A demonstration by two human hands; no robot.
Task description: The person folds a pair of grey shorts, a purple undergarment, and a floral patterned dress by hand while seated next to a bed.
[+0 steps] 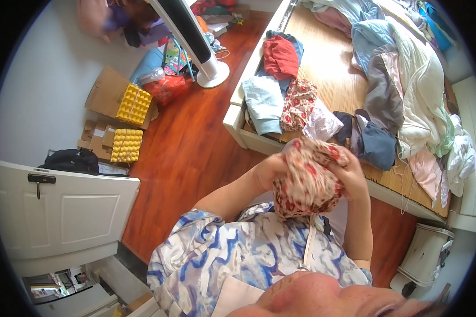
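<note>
Between my two hands hangs a cream garment with red flowers (311,185), held up in front of my body and partly blurred by motion. My left hand (273,170) grips its left side, and my right hand (353,173) is closed on its upper right. Some fingers of both hands are hidden by the fabric. Just beyond, on the wooden bed base, lie a folded floral cloth (300,105) of similar print, a folded light blue garment (263,104), a folded red garment (281,57), a crumpled white cloth (321,121) and a dark blue folded garment (377,146).
A large heap of bedding (420,95) covers the right side of the bed base (330,68). A white tower fan (212,74) stands on the wooden floor (190,142). Cardboard boxes with yellow egg-crate trays (134,104) sit by the left wall, near a white door (74,211). A white bin (424,253) stands lower right.
</note>
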